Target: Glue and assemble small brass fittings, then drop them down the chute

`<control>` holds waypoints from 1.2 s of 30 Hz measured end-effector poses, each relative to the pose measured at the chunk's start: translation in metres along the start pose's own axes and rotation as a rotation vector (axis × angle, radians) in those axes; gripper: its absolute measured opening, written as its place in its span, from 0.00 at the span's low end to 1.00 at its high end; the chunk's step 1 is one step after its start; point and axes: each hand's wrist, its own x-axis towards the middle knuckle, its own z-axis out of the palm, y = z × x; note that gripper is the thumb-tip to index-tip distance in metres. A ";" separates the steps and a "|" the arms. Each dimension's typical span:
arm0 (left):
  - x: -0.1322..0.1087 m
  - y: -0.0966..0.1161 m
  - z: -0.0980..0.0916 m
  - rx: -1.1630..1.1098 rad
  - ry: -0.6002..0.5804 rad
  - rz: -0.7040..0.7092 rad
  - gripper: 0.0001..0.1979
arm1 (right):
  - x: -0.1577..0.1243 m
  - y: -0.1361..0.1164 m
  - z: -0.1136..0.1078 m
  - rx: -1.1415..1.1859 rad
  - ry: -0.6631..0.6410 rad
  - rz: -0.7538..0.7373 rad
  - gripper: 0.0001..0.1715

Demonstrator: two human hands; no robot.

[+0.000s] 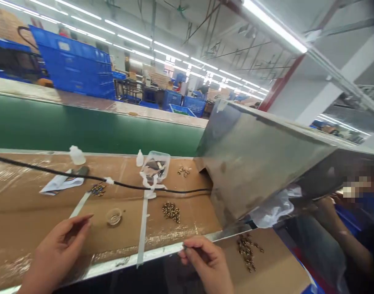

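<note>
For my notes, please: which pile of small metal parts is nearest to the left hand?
The leftmost pile, showing some bluish pieces, just beyond the left hand; the other three piles lie farther right.

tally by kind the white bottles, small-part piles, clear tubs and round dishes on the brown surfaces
White bottles: 2
Small-part piles: 4
Clear tub: 1
Round dish: 1
Total: 8

Factory: green conveyor [113, 128], blue crates [76, 67]
</note>
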 end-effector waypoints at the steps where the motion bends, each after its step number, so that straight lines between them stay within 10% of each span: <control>1: -0.006 -0.002 -0.003 -0.054 -0.007 -0.059 0.20 | 0.005 0.009 0.020 0.028 -0.038 0.066 0.13; 8: -0.038 0.033 -0.002 -0.353 -0.313 -0.013 0.10 | 0.031 0.040 0.101 0.198 -0.208 0.289 0.18; 24: -0.033 0.012 -0.005 -0.372 -0.339 0.114 0.10 | 0.038 0.043 0.145 -0.247 -0.410 0.160 0.09; 36: -0.031 -0.004 0.000 -0.761 -0.420 -0.537 0.08 | 0.044 0.049 0.145 -0.414 -0.325 0.021 0.10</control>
